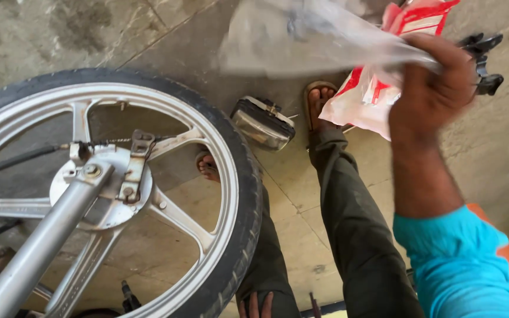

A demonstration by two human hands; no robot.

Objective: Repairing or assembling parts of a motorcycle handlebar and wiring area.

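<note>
Packet [365, 97], red and white, sits in the right hand [431, 88] at the far right of the scene, raised above the floor [502, 147]. A clear plastic bag [313, 38] is pinched in the same fist and trails to the left, blurred. The grip is narrow: fingers curled tight round the gathered necks of bag and packet. A black metal part [483, 59] shows just behind the knuckles; I cannot tell whether the hand holds it or it merely lies beyond.

Left hand [254, 305]: only fingertips show at the near edge, resting on the knee of the dark trousers. I cannot tell its grip from here.

Pose: right forearm runs from the near right corner up toward the far side, blue sleeve [460, 265] at the elbow end, wrist straight, back of the hand facing the camera.

Handling note, my judgement: two thin films in one fist slip easily. I would keep the pinch at the necks, hold the wrist level, and bring the second hand in before separating anything, so nothing drops near the wheel [107, 182].

Surroundings: wheel with silver spokes and black tyre at left, fork leg [42, 235] crossing its hub. A headlamp [263, 123] lies on the floor just beside the tyre, between it and a sandalled foot [320, 103].
</note>
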